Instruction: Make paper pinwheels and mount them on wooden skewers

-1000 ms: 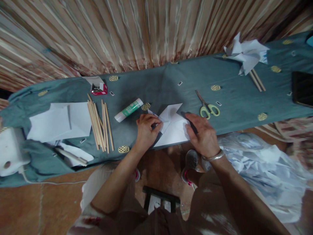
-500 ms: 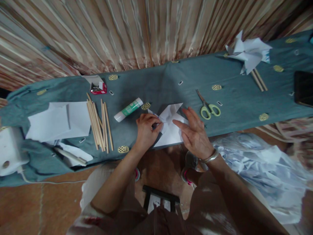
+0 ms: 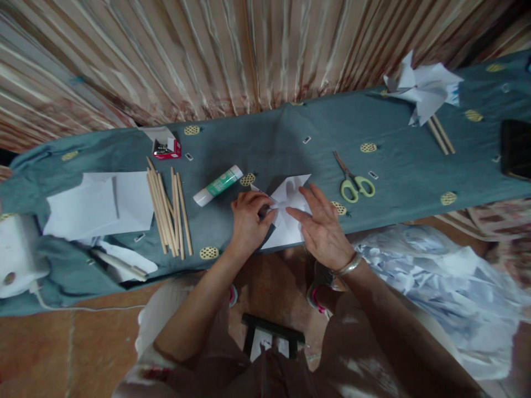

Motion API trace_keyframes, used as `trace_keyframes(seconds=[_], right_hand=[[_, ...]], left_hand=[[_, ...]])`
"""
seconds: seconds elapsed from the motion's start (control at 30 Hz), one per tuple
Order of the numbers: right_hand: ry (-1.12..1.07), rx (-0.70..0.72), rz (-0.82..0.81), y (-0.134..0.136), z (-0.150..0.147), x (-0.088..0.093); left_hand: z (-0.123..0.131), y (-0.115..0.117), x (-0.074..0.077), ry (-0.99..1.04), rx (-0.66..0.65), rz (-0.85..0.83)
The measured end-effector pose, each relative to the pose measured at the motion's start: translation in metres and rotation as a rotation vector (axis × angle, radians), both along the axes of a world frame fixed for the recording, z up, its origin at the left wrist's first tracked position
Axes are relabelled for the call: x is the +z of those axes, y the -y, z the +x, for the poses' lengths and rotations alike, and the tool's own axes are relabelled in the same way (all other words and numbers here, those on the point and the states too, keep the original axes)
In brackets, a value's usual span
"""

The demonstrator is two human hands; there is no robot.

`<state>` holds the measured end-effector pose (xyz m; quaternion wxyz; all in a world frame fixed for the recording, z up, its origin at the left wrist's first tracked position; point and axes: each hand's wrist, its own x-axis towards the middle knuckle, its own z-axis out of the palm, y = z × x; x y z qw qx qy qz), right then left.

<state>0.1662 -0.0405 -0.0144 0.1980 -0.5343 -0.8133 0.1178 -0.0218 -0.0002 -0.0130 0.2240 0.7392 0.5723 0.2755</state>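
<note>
A white sheet of paper (image 3: 290,194), partly folded into pointed flaps, lies at the near edge of a table under a teal cloth (image 3: 265,143). My left hand (image 3: 248,222) presses down on the paper's left side with curled fingers, pinching it near the centre. My right hand (image 3: 319,226) hovers over the right part of the paper, fingers stretched out and spread, its fingertips near the middle fold. A silver bangle sits on that wrist.
Left of the paper lie a glue stick (image 3: 218,185), a bundle of wooden sticks (image 3: 168,207) and loose white sheets (image 3: 99,203). A red staple box (image 3: 166,146) sits behind them. Green-handled scissors (image 3: 354,182) lie to the right; a finished paper pinwheel (image 3: 423,91) is far right.
My right hand has lifted off the paper's right corner and moved left toward its centre, fingers spreading open. The left hand stays in place on the paper.
</note>
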Motion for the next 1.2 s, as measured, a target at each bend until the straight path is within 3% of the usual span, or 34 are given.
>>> trace_keyframes(seconds=[0.27, 0.53, 0.7, 0.87, 1.07, 1.2], right_hand=[[-0.039, -0.036, -0.029, -0.002, -0.004, 0.001], [-0.090, -0.038, -0.024, -0.002, -0.002, 0.003], [-0.278, -0.182, 0.009, -0.008, 0.027, 0.015], [-0.245, -0.272, -0.149, 0.000, 0.055, 0.023], [-0.211, -0.247, -0.219, 0.014, 0.058, 0.025], [-0.203, -0.189, -0.092, 0.014, 0.059, 0.027]], left_hand=[[0.007, 0.010, -0.002, -0.110, -0.227, 0.155], [0.005, 0.011, -0.003, -0.147, -0.249, 0.149], [0.005, 0.010, 0.000, -0.156, -0.272, 0.143], [0.004, 0.008, 0.001, -0.167, -0.280, 0.158], [0.004, 0.008, 0.003, -0.176, -0.284, 0.178], [0.005, 0.008, 0.004, -0.177, -0.283, 0.168]])
